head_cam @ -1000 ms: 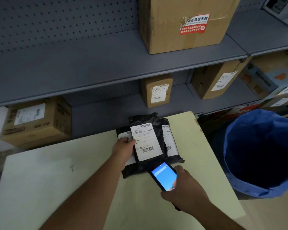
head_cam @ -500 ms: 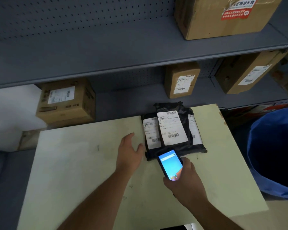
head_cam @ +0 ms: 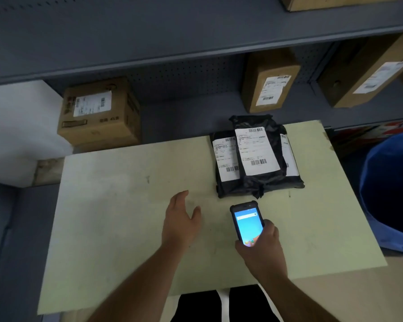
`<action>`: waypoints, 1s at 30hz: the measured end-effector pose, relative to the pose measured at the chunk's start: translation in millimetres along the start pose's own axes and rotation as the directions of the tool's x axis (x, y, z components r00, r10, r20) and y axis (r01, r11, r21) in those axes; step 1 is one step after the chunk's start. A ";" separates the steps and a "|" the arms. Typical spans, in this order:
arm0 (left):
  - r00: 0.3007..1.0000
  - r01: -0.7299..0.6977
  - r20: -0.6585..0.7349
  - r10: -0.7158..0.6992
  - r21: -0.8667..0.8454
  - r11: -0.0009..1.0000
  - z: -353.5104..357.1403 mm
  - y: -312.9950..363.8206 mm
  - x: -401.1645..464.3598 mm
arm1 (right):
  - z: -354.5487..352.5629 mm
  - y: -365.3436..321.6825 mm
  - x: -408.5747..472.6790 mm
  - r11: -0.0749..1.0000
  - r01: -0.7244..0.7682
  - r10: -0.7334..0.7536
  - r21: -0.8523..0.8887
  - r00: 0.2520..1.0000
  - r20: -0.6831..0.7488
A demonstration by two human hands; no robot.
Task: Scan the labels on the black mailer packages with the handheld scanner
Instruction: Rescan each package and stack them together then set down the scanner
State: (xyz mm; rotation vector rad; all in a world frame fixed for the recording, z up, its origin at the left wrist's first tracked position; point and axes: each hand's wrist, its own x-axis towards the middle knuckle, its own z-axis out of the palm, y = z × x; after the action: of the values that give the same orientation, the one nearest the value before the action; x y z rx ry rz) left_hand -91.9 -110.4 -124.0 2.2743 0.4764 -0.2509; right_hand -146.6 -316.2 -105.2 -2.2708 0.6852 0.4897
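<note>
Right hand grips the handheld scanner, left hand empty with fingers spread – the 3 overlapping black mailer packages half-hide side labels, risking missed scans.

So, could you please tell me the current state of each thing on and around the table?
Left hand: open, empty, over the table.
Right hand: closed around the scanner.
Scanner: screen lit, short of the mailers.
Black mailers: stacked and overlapping, labels up, untouched.
Table: bare apart from the mailers.
Blue bag: mouth open.
Shelf boxes: closed, labelled.
</note>
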 end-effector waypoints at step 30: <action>0.991 0.133 0.032 -0.133 -0.007 0.991 6.6 -45.5 -17.9 | 44.6 17.6 9.6 0.948 -0.121 0.125 -0.295 0.992 -0.006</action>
State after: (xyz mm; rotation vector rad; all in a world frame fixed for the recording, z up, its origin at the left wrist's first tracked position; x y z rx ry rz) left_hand -127.2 -91.6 -152.9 2.2294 0.6126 -0.3508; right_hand -156.0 -298.1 -149.6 -2.5090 0.7958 0.7063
